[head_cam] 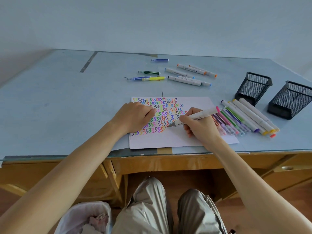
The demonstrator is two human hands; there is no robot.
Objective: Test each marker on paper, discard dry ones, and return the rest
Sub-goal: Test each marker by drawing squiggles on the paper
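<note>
A: Where's the marker (194,117)?

B: The right hand (200,126) pinches it, tip touching the paper (182,137) beside the squiggles.

A: And the left hand (135,116)?

B: Rests on the paper, fingers curled under; whether they hold a cap, I can't tell.

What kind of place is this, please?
Probably a home or office desk: a wooden desk under a glass top, two mesh pen holders, and a lined bin beside the knees.

A home study corner: glass-topped wooden desk (185,163), mesh pen holders (253,86), plain wall.
</note>
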